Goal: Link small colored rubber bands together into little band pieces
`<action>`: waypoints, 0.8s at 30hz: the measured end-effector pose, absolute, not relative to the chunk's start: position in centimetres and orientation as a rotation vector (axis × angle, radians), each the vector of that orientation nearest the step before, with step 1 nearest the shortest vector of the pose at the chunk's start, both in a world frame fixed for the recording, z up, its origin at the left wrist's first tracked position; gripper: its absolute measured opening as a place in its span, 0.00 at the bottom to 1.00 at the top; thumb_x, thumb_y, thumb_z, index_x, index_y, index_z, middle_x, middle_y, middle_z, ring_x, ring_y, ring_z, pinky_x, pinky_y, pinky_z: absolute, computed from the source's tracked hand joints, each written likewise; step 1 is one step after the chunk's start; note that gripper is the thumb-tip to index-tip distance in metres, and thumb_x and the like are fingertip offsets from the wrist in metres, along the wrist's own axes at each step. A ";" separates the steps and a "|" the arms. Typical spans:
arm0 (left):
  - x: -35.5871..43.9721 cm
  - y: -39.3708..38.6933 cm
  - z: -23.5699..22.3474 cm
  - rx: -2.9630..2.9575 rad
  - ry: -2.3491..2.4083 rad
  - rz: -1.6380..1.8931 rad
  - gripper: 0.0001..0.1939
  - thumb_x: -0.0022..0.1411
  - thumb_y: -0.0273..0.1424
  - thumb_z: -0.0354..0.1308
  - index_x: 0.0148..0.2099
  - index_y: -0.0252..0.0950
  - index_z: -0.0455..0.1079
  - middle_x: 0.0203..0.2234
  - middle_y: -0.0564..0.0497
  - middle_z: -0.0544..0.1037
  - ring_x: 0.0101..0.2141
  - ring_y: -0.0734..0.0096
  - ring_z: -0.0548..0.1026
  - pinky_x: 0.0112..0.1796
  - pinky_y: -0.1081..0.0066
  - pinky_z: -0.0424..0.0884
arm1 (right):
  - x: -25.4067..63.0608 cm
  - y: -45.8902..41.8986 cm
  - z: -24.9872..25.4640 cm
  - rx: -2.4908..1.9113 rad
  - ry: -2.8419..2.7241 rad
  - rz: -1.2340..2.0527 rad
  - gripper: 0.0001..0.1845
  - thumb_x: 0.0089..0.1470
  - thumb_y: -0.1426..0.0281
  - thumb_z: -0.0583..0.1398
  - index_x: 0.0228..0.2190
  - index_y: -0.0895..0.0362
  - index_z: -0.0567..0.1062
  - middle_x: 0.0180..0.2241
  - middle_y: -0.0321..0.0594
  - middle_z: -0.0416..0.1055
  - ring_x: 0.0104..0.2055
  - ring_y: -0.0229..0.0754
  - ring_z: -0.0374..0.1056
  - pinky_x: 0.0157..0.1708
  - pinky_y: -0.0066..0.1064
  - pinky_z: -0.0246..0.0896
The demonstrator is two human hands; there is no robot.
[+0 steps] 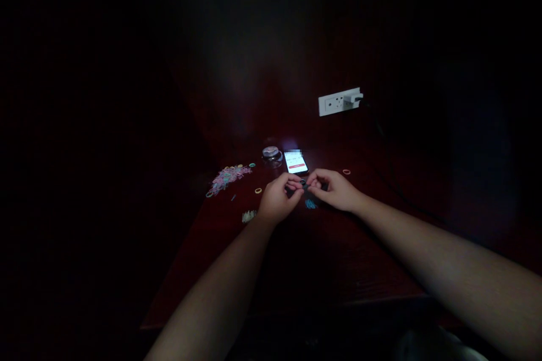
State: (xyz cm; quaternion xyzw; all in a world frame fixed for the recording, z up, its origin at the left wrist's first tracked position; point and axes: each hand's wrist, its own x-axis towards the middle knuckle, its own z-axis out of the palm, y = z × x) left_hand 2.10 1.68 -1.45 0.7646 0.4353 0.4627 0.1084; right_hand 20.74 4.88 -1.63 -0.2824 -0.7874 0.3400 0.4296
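Note:
My left hand (277, 200) and my right hand (334, 189) meet above the dark red table, fingertips close together. Between them is a small dark bluish hair tie (302, 182), pinched from both sides; its exact shape is hard to make out in the dim light. Just below the fingers lies a small pile of blue hair ties (310, 203). A pale yellow pile of hair ties (249, 216) sits left of my left wrist. Farther left is a large mixed heap of pink, purple and green hair ties (228, 178). One yellow hair tie (258, 190) lies apart.
Behind my hands a lit phone (296, 162) leans beside a round lidded jar (271, 155). A pink hair tie (346, 172) lies to the right. On the wall is a white socket plate (334, 104) with a plugged-in charger (353, 98). The table's front edge (359, 302) is near me.

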 end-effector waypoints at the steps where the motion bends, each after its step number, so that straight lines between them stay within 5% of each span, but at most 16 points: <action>1: 2.1 1.7 -1.5 2.249 1.275 1.358 0.11 0.54 0.25 0.61 0.42 0.37 0.69 0.32 0.52 0.79 0.32 0.75 0.76 0.32 0.75 0.69 | 20.7 4.8 -1.6 -0.703 -1.966 0.849 0.06 0.50 0.69 0.59 0.30 0.60 0.71 0.23 0.34 0.62 0.25 0.34 0.57 0.25 0.27 0.55; 24: 2.1 1.4 -1.1 2.237 1.292 1.349 0.10 0.53 0.26 0.62 0.40 0.36 0.70 0.29 0.53 0.78 0.30 0.76 0.76 0.30 0.76 0.68 | 20.9 5.0 -1.6 -0.697 -2.001 0.781 0.08 0.52 0.67 0.58 0.28 0.60 0.72 0.23 0.35 0.64 0.25 0.34 0.57 0.26 0.27 0.54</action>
